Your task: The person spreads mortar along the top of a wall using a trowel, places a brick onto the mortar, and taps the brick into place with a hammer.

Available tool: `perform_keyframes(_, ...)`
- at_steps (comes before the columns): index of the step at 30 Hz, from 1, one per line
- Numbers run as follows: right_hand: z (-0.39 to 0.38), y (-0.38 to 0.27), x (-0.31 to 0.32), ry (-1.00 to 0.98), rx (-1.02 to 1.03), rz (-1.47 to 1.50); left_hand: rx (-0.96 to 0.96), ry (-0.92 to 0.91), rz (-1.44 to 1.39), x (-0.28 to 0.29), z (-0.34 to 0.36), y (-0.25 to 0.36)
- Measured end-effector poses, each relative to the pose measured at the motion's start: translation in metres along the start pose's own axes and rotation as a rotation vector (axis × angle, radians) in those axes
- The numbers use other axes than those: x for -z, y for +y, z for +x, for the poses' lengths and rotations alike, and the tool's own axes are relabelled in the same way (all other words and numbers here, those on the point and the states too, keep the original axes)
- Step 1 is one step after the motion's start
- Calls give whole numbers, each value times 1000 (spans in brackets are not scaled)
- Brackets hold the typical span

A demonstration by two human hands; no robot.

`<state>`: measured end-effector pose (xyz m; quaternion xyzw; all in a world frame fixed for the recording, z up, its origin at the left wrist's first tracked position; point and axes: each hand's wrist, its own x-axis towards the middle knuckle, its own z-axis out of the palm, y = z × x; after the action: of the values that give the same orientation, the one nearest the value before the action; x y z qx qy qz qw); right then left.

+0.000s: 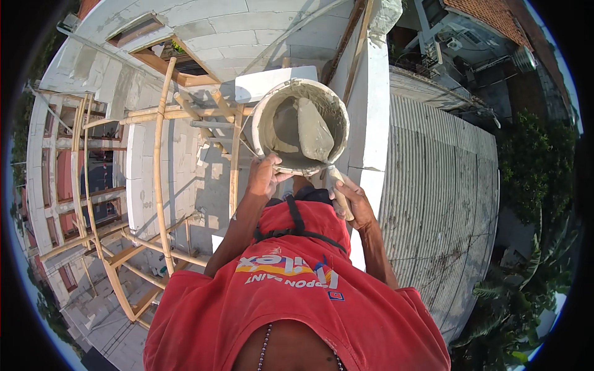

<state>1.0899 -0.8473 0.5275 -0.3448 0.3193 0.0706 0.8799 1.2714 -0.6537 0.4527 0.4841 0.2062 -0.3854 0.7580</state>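
Note:
In front of my body a round bucket [342, 127] is crusted with grey mortar on its rim and walls. Wet mortar [286, 123] lines the inside. My left hand [265, 176] grips the bucket's near rim, fingers curled at its edge. My right hand [354, 199] is wrapped round the pale handle of a trowel [314, 131]. The trowel's blade lies inside the bucket, coated with mortar. Whether the bucket also rests on something beneath is hidden.
Pale block walls [219, 34] rise ahead, with a wooden window frame [179, 62]. Bamboo scaffolding [162, 161] stands to the left over a drop. A white block ledge [375, 111] runs along my right, above a corrugated roof [433, 204]. A white block [250, 85] sits behind the bucket.

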Motion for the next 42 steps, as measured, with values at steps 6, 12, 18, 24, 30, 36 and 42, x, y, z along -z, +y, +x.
perform_keyframes(6,35,-47,15,-42,23,65,134,-73,26,-65,40,47)
perform_keyframes(12,45,-105,21,-51,73,188,202,-106,-14,-115,82,73)
perform_keyframes(18,40,-157,36,10,303,272,228,-118,-10,-143,108,89)
perform_keyframes(24,60,-226,56,215,514,161,218,-96,8,-144,119,92)
perform_keyframes(30,148,-277,117,344,540,-15,211,65,34,-112,130,84)
perform_keyframes(36,251,-277,163,473,415,-189,199,216,15,-75,114,81)
perform_keyframes(42,307,-260,180,534,385,-481,178,336,-62,-38,97,73)
